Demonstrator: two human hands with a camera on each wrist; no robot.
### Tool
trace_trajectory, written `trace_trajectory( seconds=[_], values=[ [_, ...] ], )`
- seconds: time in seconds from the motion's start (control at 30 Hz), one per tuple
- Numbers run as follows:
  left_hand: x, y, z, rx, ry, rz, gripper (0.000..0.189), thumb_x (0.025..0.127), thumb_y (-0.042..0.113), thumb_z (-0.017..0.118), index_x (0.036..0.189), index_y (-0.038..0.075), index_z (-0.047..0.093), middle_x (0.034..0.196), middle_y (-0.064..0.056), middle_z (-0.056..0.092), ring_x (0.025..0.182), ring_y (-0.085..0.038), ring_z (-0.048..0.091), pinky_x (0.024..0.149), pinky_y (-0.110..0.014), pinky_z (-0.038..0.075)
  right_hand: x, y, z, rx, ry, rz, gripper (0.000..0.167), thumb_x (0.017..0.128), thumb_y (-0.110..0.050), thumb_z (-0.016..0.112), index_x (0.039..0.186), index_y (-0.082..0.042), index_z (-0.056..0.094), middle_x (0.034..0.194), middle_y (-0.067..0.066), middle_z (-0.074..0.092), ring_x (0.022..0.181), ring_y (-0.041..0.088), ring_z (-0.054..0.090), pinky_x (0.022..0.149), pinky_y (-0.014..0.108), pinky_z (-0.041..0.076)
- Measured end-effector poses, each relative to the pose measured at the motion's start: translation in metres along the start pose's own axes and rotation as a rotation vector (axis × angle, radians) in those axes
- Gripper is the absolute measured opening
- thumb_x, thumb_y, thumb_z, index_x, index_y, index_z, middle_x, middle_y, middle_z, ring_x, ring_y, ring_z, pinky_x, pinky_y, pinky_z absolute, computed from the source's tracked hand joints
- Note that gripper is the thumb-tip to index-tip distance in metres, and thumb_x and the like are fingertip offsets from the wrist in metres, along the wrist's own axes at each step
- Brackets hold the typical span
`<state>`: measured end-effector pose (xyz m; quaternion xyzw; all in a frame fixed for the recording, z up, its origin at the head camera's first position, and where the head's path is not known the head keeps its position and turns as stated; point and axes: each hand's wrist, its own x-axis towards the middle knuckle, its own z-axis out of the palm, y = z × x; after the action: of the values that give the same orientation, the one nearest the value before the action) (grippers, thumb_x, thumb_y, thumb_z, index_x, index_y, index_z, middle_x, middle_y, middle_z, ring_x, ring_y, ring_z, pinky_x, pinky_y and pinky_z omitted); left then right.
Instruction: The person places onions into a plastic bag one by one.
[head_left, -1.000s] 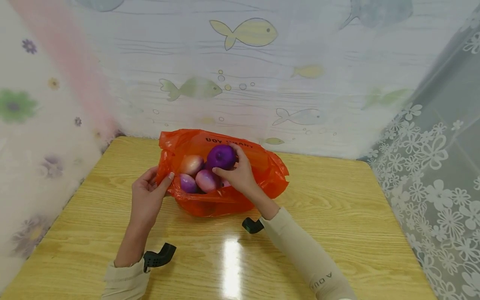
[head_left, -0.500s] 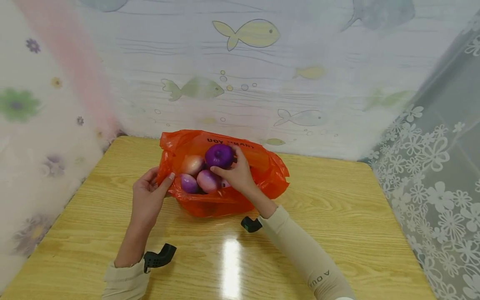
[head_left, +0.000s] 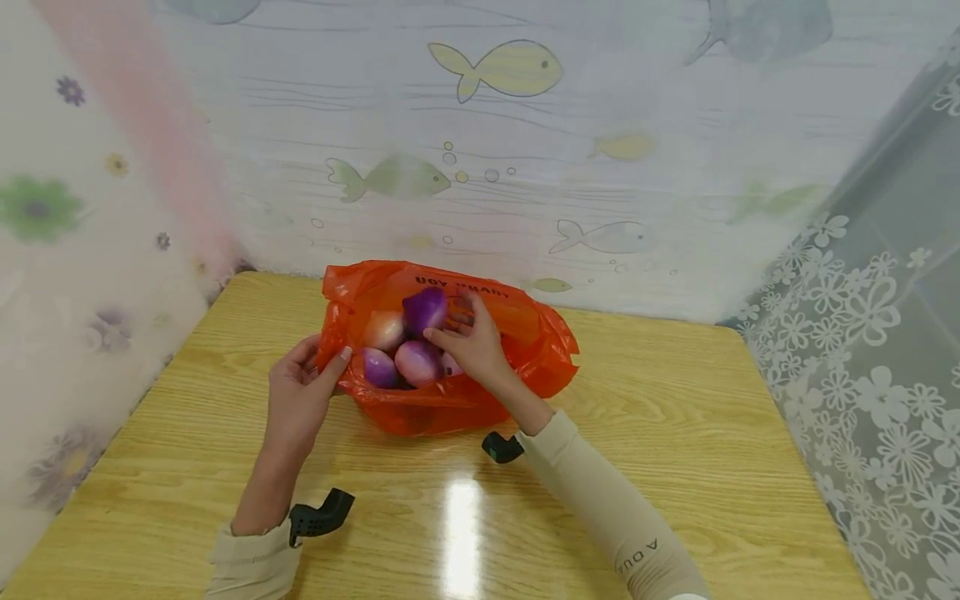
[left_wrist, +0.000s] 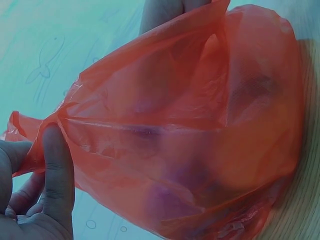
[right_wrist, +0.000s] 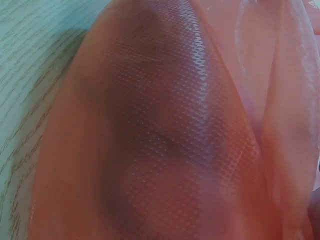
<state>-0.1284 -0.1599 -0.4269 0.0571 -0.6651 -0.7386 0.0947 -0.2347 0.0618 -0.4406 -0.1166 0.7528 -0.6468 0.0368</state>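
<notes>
An orange-red plastic bag [head_left: 442, 417] lies with its mouth facing up in the head view. My left hand [head_left: 300, 392] pinches the bag's left rim between thumb and fingers; in the left wrist view the thumb [left_wrist: 57, 170] presses on the gathered film. Inside the mouth, a dark purple onion [head_left: 425, 313] sits on top of a pale peach onion [head_left: 386, 331], a pink onion [head_left: 418, 363] and a small violet onion [head_left: 379, 367]. My right hand [head_left: 480, 346] reaches into the mouth, fingers spread, thumb tip right at the purple onion's side. Bag film fills most of the right wrist view.
The bag rests on a wood-grain table [head_left: 660, 417] near its back edge. Behind hangs a fish-print curtain [head_left: 510, 125], with a flower-print curtain [head_left: 877, 400] at the right. Dark camera mounts [head_left: 322, 517] stick out from both wrists.
The purple onion has shifted left and turned onto its side, out of my right hand's grip, and the fingers have spread. My left hand keeps its hold on the bag's rim.
</notes>
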Motion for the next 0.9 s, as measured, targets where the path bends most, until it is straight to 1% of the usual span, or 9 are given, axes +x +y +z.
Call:
trace_trajectory(
  seconds=[0.1,0.2,0.3,0.43,0.53,0.63,0.73,0.8,0.9],
  values=[
    [0.000,-0.001,0.000,-0.003,-0.002,-0.004,0.041,0.100,0.016,0.066,0.135,-0.003,0.055,0.107,0.008,0.071,0.085,-0.006,0.072,0.075,-0.021,0.061,-0.001,0.001,-0.002,0.028,-0.018,-0.009,0.075,0.087,-0.004,0.079,0.150,-0.002,0.037,0.150,0.019,0.044,0.129,0.037,0.057,0.105,0.044,0.053],
    [0.001,-0.001,-0.001,0.017,-0.001,-0.011,0.041,0.100,0.018,0.067,0.135,-0.002,0.055,0.107,0.009,0.071,0.086,-0.006,0.072,0.075,-0.021,0.061,-0.002,0.001,-0.004,0.036,-0.027,-0.023,0.071,0.087,-0.003,0.078,0.147,0.000,0.040,0.148,0.020,0.045,0.129,0.037,0.057,0.105,0.042,0.053],
    [0.001,0.000,-0.003,0.032,-0.004,-0.012,0.041,0.099,0.020,0.068,0.133,0.002,0.056,0.109,0.007,0.070,0.087,-0.006,0.072,0.075,-0.021,0.061,-0.004,0.001,-0.006,0.043,-0.035,-0.028,0.068,0.087,-0.003,0.078,0.145,0.000,0.042,0.146,0.019,0.047,0.128,0.038,0.058,0.104,0.043,0.054],
    [0.000,0.000,-0.006,0.012,-0.019,-0.005,0.036,0.098,0.021,0.070,0.130,0.007,0.059,0.110,0.005,0.070,0.086,-0.006,0.073,0.073,-0.022,0.062,-0.010,-0.001,-0.010,0.040,-0.050,-0.022,0.067,0.088,-0.003,0.077,0.146,-0.001,0.043,0.144,0.019,0.049,0.129,0.043,0.056,0.107,0.049,0.051],
    [0.000,0.001,-0.009,-0.004,-0.045,-0.004,0.036,0.098,0.020,0.070,0.130,0.008,0.059,0.113,0.006,0.071,0.086,-0.006,0.073,0.071,-0.023,0.062,-0.015,-0.005,-0.012,0.024,-0.066,-0.022,0.066,0.089,-0.004,0.076,0.146,-0.001,0.043,0.144,0.019,0.050,0.131,0.044,0.054,0.111,0.053,0.047],
    [0.000,0.003,-0.013,0.019,-0.090,0.002,0.041,0.099,0.021,0.068,0.135,0.007,0.056,0.117,0.006,0.068,0.087,-0.007,0.073,0.070,-0.025,0.063,-0.021,-0.008,-0.015,0.007,-0.078,-0.018,0.065,0.091,-0.006,0.075,0.147,-0.003,0.043,0.145,0.017,0.050,0.131,0.041,0.053,0.111,0.050,0.047],
    [0.000,0.003,-0.020,0.094,-0.163,0.033,0.047,0.102,0.023,0.063,0.143,0.004,0.049,0.122,0.007,0.065,0.088,-0.009,0.072,0.071,-0.028,0.064,-0.029,-0.013,-0.019,-0.006,-0.099,-0.030,0.063,0.092,-0.008,0.073,0.148,-0.003,0.043,0.145,0.017,0.050,0.129,0.039,0.055,0.109,0.046,0.050],
    [-0.002,0.002,-0.027,0.130,-0.219,0.067,0.048,0.106,0.022,0.057,0.147,0.002,0.044,0.124,0.007,0.064,0.091,-0.009,0.071,0.071,-0.029,0.064,-0.036,-0.016,-0.021,-0.013,-0.120,-0.046,0.061,0.094,-0.009,0.070,0.149,-0.003,0.044,0.145,0.018,0.051,0.126,0.038,0.057,0.106,0.043,0.053],
    [-0.005,0.002,-0.037,0.143,-0.285,0.119,0.046,0.110,0.024,0.045,0.150,0.001,0.040,0.123,0.009,0.065,0.092,-0.010,0.071,0.072,-0.028,0.064,-0.047,-0.017,-0.026,-0.013,-0.164,-0.088,0.055,0.097,-0.006,0.066,0.147,-0.001,0.045,0.143,0.020,0.053,0.120,0.038,0.061,0.098,0.036,0.058]
  ],
)
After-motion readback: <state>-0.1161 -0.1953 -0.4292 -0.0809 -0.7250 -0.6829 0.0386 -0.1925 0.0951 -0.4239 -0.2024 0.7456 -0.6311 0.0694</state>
